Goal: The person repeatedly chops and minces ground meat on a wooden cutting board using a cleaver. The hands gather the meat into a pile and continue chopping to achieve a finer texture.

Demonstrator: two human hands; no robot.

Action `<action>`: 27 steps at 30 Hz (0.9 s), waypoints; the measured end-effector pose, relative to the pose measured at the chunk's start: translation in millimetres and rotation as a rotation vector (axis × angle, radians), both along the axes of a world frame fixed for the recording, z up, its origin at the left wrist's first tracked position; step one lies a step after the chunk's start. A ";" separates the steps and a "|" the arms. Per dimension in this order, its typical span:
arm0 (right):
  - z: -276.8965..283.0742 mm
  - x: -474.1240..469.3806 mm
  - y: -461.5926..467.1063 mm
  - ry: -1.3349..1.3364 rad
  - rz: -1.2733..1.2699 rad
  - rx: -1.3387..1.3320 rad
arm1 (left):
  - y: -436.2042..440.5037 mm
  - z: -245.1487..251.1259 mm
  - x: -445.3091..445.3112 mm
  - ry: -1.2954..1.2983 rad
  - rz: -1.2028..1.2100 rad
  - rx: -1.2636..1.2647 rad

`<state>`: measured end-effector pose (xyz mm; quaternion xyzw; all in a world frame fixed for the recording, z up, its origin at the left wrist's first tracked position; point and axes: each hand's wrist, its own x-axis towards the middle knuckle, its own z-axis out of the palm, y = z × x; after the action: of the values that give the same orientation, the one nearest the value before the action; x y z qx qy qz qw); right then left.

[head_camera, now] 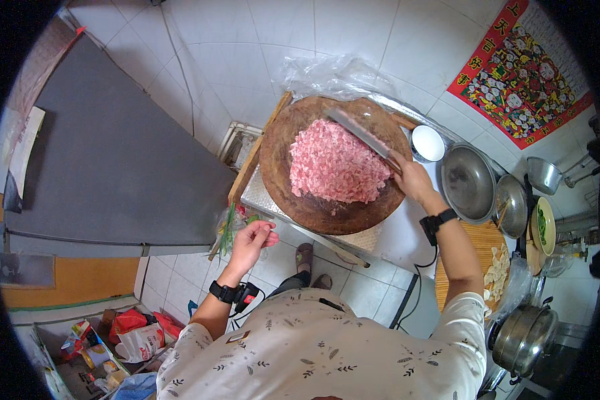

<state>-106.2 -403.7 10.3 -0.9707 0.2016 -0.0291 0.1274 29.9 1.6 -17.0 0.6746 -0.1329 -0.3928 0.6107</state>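
Note:
Minced raw meat [337, 162] lies in a wide mound on a round wooden chopping block [325, 217]. My right hand [414, 179] grips the handle of a cleaver [362, 134], whose blade lies along the upper right edge of the meat, slightly blurred. Away from the block, at its lower left, my left hand [254, 240] hangs over the floor with its fingers loosely curled; no object shows in it. Both wrists wear black bands with cables.
Right of the block stand a white bowl [427, 143], a metal basin [468, 183], a metal pan [511, 206] and a slatted board [472, 250] with dough pieces. Clear plastic sheeting [335, 75] lies behind the block. A steamer pot [525, 340] stands lower right; green onions [227, 232] hang near my left hand.

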 end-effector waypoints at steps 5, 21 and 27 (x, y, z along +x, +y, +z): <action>-28.2 6.9 23.0 0.017 0.102 0.004 | 12.2 -8.1 -9.8 0.026 0.041 0.032; -58.1 -50.8 141.8 0.030 0.150 -0.191 | -16.1 -1.4 -27.1 -0.030 -0.029 -0.012; -42.2 -58.0 142.3 -0.138 0.093 0.145 | 7.5 -5.1 -48.8 -0.054 0.010 0.018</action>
<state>-164.2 -261.4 -31.8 -0.9629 0.1487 -0.0751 0.2121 -18.9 9.1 -22.0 0.6911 -0.1424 -0.3724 0.6028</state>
